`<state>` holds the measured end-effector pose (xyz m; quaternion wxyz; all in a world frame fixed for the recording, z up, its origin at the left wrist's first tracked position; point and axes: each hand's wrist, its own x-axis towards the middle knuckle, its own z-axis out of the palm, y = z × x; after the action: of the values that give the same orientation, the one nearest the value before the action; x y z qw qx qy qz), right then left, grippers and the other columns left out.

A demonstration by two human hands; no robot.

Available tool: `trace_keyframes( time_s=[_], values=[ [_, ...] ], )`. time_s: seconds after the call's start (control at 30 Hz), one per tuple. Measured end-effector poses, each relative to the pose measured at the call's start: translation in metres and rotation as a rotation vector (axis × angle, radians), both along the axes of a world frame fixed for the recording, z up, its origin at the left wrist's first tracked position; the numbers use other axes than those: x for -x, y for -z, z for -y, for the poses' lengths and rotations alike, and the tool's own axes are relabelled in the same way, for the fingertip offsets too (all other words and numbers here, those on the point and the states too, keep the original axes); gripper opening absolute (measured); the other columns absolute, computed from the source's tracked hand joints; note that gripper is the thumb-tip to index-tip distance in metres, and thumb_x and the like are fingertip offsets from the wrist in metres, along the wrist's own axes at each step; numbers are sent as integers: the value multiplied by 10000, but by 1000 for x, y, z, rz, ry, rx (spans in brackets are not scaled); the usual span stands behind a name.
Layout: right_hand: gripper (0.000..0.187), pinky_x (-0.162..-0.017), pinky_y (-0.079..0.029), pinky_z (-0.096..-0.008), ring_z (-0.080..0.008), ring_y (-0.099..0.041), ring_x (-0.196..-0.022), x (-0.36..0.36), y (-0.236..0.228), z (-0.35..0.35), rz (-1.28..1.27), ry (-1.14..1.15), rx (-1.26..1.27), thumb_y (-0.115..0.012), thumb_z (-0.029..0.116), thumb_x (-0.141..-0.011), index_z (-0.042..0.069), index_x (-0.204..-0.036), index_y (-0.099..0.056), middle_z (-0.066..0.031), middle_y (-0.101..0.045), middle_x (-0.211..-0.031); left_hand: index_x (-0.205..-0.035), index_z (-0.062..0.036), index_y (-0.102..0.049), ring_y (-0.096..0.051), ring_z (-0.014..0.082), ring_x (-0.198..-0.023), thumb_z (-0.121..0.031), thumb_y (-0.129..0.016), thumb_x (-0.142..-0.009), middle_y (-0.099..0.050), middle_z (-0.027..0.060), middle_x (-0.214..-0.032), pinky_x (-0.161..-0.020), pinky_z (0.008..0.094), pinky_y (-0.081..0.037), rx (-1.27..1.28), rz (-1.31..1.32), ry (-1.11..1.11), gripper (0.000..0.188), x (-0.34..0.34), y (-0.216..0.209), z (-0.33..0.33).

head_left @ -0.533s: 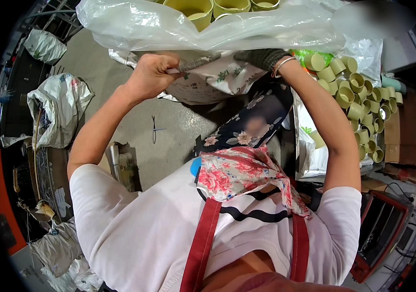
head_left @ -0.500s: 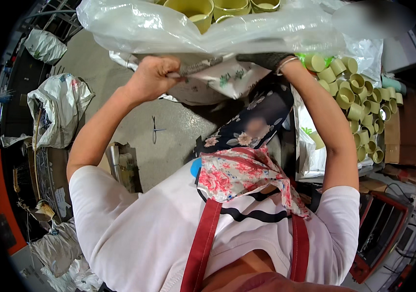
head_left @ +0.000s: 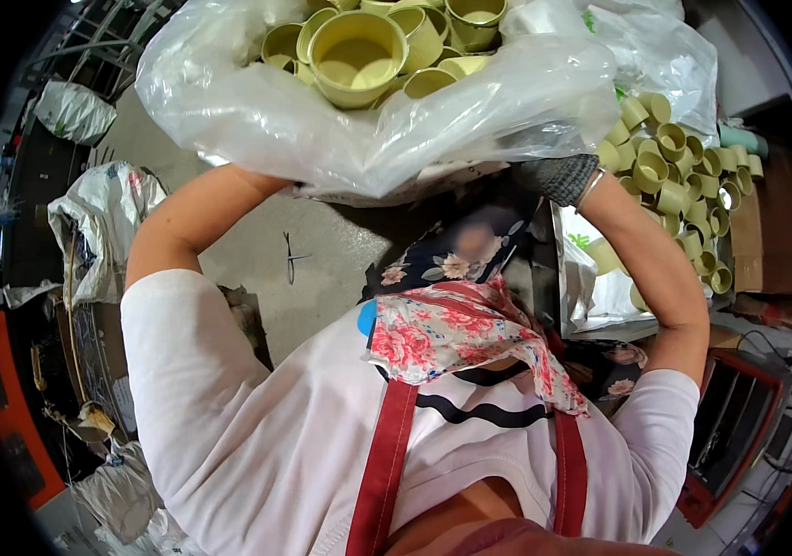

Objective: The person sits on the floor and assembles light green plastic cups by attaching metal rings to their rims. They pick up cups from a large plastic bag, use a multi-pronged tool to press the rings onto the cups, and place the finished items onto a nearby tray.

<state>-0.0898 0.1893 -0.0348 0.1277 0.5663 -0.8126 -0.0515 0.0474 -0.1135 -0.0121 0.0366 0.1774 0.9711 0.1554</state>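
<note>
A large clear plastic liner bag (head_left: 498, 102) stands in front of me, full of pale yellow-green cups (head_left: 357, 57). Its loose rim droops toward me, over a white sack (head_left: 396, 190) that shows just beneath. At the left side of the bag my left hand (head_left: 271, 176) goes under the plastic; its fingers are hidden. My right hand (head_left: 558, 178), in a dark grey glove, is against the bag's lower right side, with its fingertips out of sight below the plastic.
More yellow-green cups (head_left: 678, 195) lie heaped on a white-lined surface to my right, beside a cardboard box (head_left: 766, 232). White sacks (head_left: 104, 227) stand at the left. A thin dark tie (head_left: 291, 258) lies on the grey floor.
The bag has come lower and nearer, showing more cups. My left hand, earlier closed on the printed sack's edge, has slipped under the liner. My gloved right hand has moved slightly right and down.
</note>
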Motion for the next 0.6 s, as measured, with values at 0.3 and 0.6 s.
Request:
trace_keyframes(
  time_s=[0.3,0.6],
  values=[
    [225,-781,-460,-418,-295,-576,-884,-3,-3,2,231,-212,199,-513,248,-762,122,-919,-614,-81,-621,-937,-980,-27,-593,-583,220,-759,-292,-504,-856,-605,124,-896,-698,320,-456,-127,-7,-25,306,-9,-7,-27],
    [256,-833,-425,-401,-300,-552,-926,-9,4,-3,352,-182,216,-572,168,-724,76,-960,-615,-115,-603,-942,-999,-11,-577,-581,231,-762,-300,-491,-866,-593,137,-930,-704,326,-457,-420,-46,-48,330,25,6,-62]
  ],
)
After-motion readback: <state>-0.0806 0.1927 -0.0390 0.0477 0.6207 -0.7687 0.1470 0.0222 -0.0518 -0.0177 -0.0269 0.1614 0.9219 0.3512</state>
